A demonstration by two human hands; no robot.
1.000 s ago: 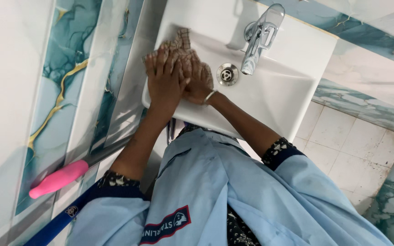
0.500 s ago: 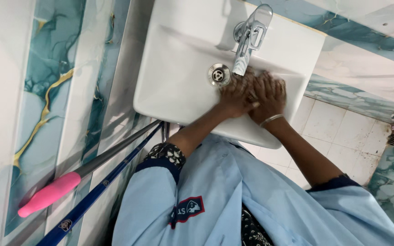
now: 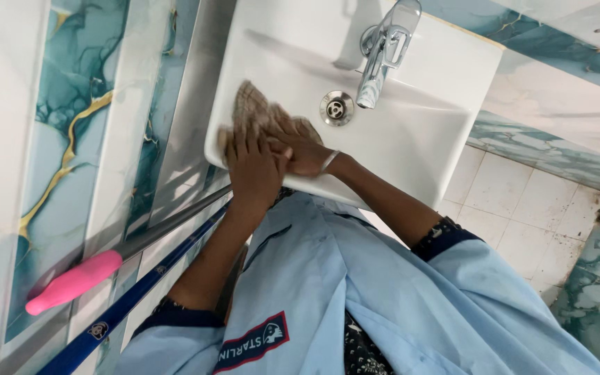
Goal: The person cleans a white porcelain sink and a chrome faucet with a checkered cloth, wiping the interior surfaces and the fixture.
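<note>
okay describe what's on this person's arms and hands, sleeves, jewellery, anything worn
Both arms wear loose light blue sleeves with dark navy cuffs over a black-and-white patterned lining. The left hand is bare. The right hand has a thin silver bangle at the wrist. No gloves.

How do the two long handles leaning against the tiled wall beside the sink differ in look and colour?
The grey handle ends in a thick pink grip; the blue handle shows no such grip, only a small round emblem. The grey handle lies nearer the wall, the blue handle nearer the person. Both are slim, straight, and slant the same way toward the white sink.
</note>
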